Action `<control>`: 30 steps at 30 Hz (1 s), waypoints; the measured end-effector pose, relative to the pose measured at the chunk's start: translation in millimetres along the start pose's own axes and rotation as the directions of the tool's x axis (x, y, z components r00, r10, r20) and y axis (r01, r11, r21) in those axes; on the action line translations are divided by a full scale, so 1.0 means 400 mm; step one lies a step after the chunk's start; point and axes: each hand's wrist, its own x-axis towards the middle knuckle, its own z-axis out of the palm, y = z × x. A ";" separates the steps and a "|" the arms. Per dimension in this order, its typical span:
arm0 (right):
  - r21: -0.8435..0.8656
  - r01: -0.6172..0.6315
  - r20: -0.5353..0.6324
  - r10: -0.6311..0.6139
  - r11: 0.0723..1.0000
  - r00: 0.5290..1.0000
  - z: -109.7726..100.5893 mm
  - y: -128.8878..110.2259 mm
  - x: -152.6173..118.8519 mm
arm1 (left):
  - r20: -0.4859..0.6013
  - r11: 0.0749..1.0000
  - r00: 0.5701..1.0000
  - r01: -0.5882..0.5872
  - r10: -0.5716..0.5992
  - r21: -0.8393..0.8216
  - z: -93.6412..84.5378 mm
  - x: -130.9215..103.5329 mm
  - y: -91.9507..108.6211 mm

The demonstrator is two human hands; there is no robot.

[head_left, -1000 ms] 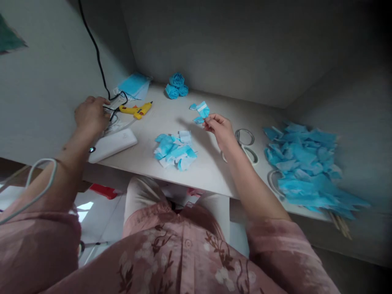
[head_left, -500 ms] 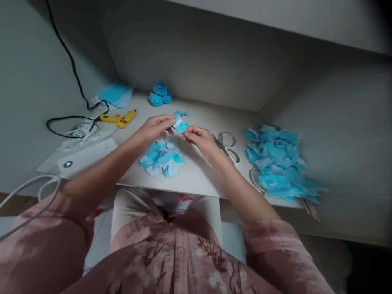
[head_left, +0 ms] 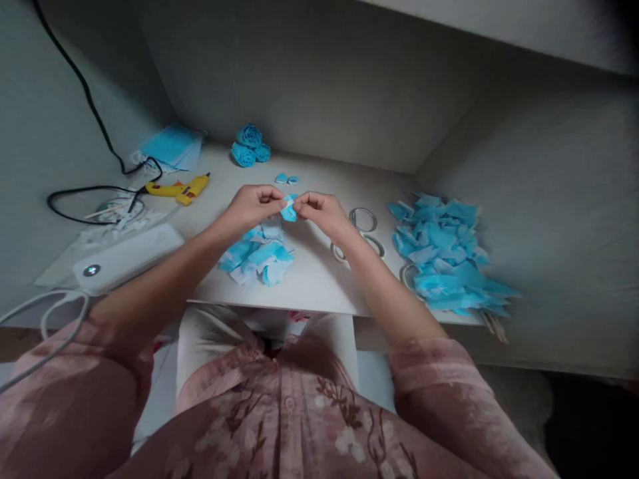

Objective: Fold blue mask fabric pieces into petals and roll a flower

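My left hand (head_left: 253,206) and my right hand (head_left: 319,211) meet above the middle of the white desk (head_left: 309,279), both pinching one small blue and white fabric piece (head_left: 288,209). Just below them lies a small heap of blue and white cut pieces (head_left: 259,254). Two tiny blue scraps (head_left: 286,178) lie behind the hands. Three finished blue fabric roses (head_left: 248,145) sit at the back against the wall.
A yellow glue gun (head_left: 178,190) with a black cord (head_left: 94,193) lies at the left, beside a white box (head_left: 127,256) and a stack of blue masks (head_left: 170,145). Scissors (head_left: 363,233) lie right of my hands. A big pile of blue cut fabric (head_left: 444,256) with wooden sticks (head_left: 494,326) fills the right.
My left hand left the glue gun cord area and came to the middle. Both hands now hold the blue piece that the right hand alone held up before.
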 end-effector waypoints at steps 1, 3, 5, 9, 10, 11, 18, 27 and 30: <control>0.027 -0.001 -0.015 0.002 1.000 1.000 0.001 0.003 0.005 | -0.016 1.000 1.000 0.012 -0.012 0.000 0.001 0.004 0.003; 0.082 -0.008 -0.024 0.010 0.997 1.000 0.000 0.006 0.017 | -0.045 1.000 0.999 0.026 -0.026 -0.001 0.001 0.016 0.007; 0.120 -0.018 -0.017 0.020 0.993 1.000 -0.003 0.007 0.032 | -0.065 1.000 0.998 0.018 -0.019 -0.006 -0.001 0.036 0.007; 0.166 -0.020 -0.055 0.030 0.986 0.998 -0.001 0.023 0.055 | -0.093 0.997 0.994 -0.061 0.064 0.038 -0.004 0.082 -0.014; 0.173 -0.016 -0.093 0.033 0.985 0.995 0.001 0.034 0.056 | -0.115 0.993 0.988 -0.098 0.106 0.069 -0.003 0.089 -0.022; 0.175 -0.010 -0.141 0.035 0.984 0.989 0.004 0.046 0.056 | -0.153 0.983 0.975 -0.144 0.161 0.118 -0.001 0.093 -0.030; 0.008 0.127 -0.304 -0.119 0.992 0.945 0.010 0.098 0.038 | -0.132 0.717 0.852 -0.332 0.507 0.613 0.036 0.038 -0.044; -0.191 0.175 -0.273 -0.224 0.966 0.936 0.034 0.067 0.017 | -0.138 0.725 0.877 -0.282 0.461 0.628 0.039 0.040 -0.070; -0.297 0.192 -0.256 -0.272 0.935 0.928 0.037 0.070 0.013 | -0.137 0.737 0.891 -0.263 0.433 0.622 0.037 0.043 -0.081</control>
